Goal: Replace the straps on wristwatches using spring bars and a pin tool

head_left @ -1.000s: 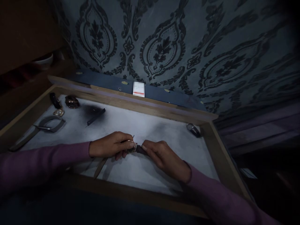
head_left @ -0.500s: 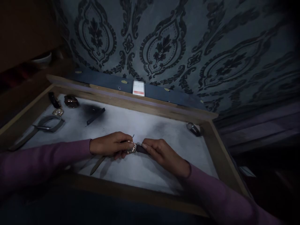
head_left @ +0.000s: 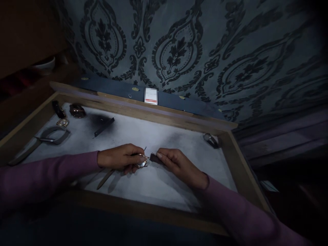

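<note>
My left hand [head_left: 120, 159] grips a gold-coloured watch case [head_left: 141, 161] over the white-lined wooden tray [head_left: 143, 114]. A thin pin sticks up from its fingers. A brown strap [head_left: 104, 178] hangs from the case down to the left. My right hand [head_left: 176, 164] pinches the end of a dark strap piece [head_left: 153, 158], held a small gap to the right of the case. Both sleeves are purple.
At the tray's far left lie a grey case-opener tool [head_left: 38, 141], a dark watch [head_left: 77, 110], a small gold piece [head_left: 63, 122] and a black strap piece [head_left: 104, 125]. Another watch [head_left: 210, 140] rests at the far right corner. A patterned wall rises behind.
The dark strap piece in my right hand has come apart from the watch case; a small gap now shows between them. The hanging strap has swung slightly left.
</note>
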Action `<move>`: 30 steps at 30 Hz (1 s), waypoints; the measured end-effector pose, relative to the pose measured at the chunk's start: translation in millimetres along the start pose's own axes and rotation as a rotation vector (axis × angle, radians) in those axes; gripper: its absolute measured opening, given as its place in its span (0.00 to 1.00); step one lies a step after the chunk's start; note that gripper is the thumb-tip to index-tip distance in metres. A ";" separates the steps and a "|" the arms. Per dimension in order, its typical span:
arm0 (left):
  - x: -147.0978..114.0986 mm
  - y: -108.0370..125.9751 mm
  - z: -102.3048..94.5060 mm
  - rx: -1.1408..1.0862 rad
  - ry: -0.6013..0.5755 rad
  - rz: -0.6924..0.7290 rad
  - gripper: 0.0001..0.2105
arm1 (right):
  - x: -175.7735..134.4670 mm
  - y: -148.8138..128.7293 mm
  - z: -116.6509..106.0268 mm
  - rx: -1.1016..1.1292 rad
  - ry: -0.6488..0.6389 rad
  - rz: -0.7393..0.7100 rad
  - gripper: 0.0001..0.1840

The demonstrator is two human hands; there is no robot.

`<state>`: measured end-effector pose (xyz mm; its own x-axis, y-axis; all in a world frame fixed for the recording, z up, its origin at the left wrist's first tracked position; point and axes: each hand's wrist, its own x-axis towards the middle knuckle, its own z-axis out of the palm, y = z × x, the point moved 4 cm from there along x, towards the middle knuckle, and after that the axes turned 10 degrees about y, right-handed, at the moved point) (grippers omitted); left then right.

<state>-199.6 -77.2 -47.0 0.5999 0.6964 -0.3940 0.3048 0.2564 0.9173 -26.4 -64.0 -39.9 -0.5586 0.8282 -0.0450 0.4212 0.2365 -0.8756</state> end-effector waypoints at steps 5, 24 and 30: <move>0.1 -1.4 -0.1 -0.022 0.002 -0.030 0.15 | -0.6 0.9 0.7 -0.007 -0.003 0.010 0.23; 1.3 -3.6 0.0 -0.038 0.081 -0.064 0.15 | -6.1 -0.6 9.7 -0.312 0.051 -0.122 0.17; 1.7 -3.1 0.1 -0.042 0.090 -0.015 0.14 | -4.2 0.1 10.0 -0.149 0.018 -0.103 0.19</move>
<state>-199.5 -76.9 -50.4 0.5261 0.7488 -0.4030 0.2814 0.2938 0.9135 -31.2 -72.6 -44.6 -0.5922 0.8042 0.0507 0.4646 0.3922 -0.7939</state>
